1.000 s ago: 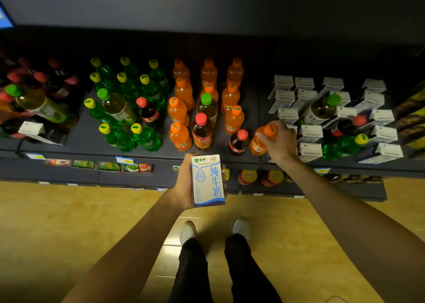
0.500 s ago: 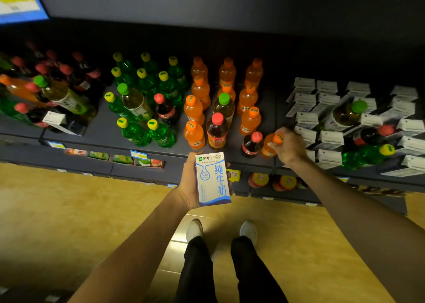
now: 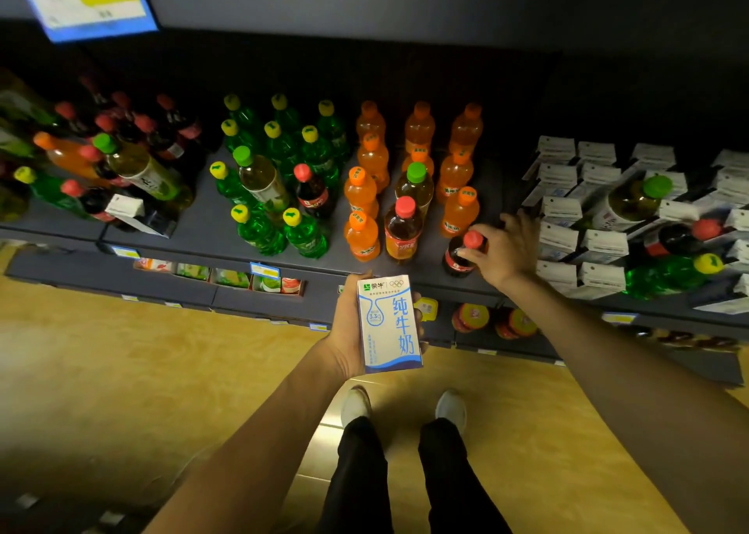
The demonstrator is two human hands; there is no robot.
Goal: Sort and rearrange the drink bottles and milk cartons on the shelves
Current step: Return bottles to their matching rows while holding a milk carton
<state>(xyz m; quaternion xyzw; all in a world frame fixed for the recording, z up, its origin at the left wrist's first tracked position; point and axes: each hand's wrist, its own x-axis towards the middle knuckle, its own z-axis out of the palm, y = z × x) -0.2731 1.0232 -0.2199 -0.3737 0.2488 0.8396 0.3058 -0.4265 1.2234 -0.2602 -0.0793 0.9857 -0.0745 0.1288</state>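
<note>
Nearest, I note my two white shoes [image 3: 403, 408] on the tan floor [image 3: 121, 371], dark trousers above them. My left hand [image 3: 352, 327] is raised before the shelf edge, its fingers wrapped behind a blue-and-white milk carton [image 3: 388, 325] held upright, printed face toward me, clear of the shelf [image 3: 194, 233]. Further out, my right hand [image 3: 506, 252] is over the front of the shelf; thumb and forefinger pinch the neck of a dark cola bottle [image 3: 460, 256] just under its red cap, the other fingers spread loosely behind. That bottle stands at the shelf front, just right of the orange bottles [image 3: 417, 156], which stand in rows with a green-capped tea bottle [image 3: 414, 187] and a red-capped amber bottle [image 3: 402, 227] among them. Left of these stand green bottles [image 3: 283, 148] with yellow caps, mixed with another tea bottle and a cola. Right of my hand, white milk cartons [image 3: 583, 217] lie in rows, with three stray bottles among them. Far left, a jumble of mixed bottles [image 3: 101, 164] lies tilted
</note>
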